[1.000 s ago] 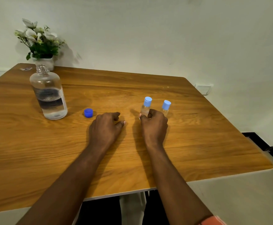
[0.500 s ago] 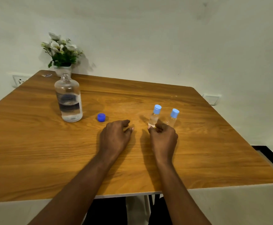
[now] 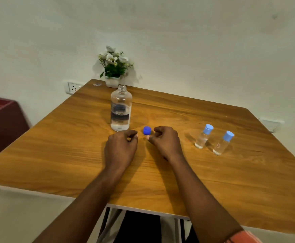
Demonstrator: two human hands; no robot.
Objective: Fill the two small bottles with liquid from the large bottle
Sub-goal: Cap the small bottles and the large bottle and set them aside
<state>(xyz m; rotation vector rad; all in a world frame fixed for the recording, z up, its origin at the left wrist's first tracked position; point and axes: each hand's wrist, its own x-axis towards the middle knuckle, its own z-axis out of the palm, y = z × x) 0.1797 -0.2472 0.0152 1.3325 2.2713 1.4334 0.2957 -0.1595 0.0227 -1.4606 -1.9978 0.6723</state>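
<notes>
The large clear bottle (image 3: 120, 109) stands uncapped on the wooden table (image 3: 73, 146), with liquid low inside it. Its dark blue cap (image 3: 147, 130) lies just right of its base. My left hand (image 3: 121, 148) rests loosely curled in front of the bottle, holding nothing. My right hand (image 3: 166, 142) is curled just right of the cap, its fingertips close to the cap but apart from it. Two small clear bottles stand to the right with light blue caps on: one (image 3: 203, 136) nearer the middle, the other (image 3: 223, 143) beside it. Both hands are away from them.
A white pot of flowers (image 3: 114, 67) stands at the table's far edge behind the large bottle. A wall socket (image 3: 73, 88) is at the back left and another (image 3: 272, 124) at the right. A dark red cabinet (image 3: 1, 123) stands left of the table.
My right hand has let go of the small bottles and moved left to the blue cap. My left hand has shifted toward the large bottle. The view has swung left.
</notes>
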